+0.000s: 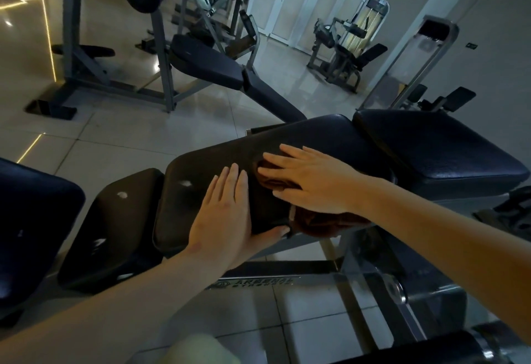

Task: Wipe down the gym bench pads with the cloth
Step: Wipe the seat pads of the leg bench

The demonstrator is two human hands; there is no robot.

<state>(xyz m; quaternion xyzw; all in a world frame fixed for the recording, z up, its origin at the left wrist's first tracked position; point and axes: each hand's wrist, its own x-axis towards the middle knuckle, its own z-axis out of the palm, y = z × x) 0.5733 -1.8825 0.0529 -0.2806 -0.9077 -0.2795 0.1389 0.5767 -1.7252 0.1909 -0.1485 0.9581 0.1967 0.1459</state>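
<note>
1. Steel frame rail [287, 266] at lower centre carries a badge [253, 281] reading "ARSENAL"; the smaller line beneath is too blurred to read.
2. Brown cloth [324, 220] lies on the dark centre bench pad [207, 168] at mid-frame, draping over its near edge.
3. Right-hand grip [310, 182] is wide, with straight fingers pressing the cloth. Left-hand grip [227, 214] lies wide and flat on the pad just beside it, thumb against the near edge.
4. Pale glossy floor tiles [115, 139] fill the left of the frame, and other gym machines [344, 47] stand across the top.
</note>
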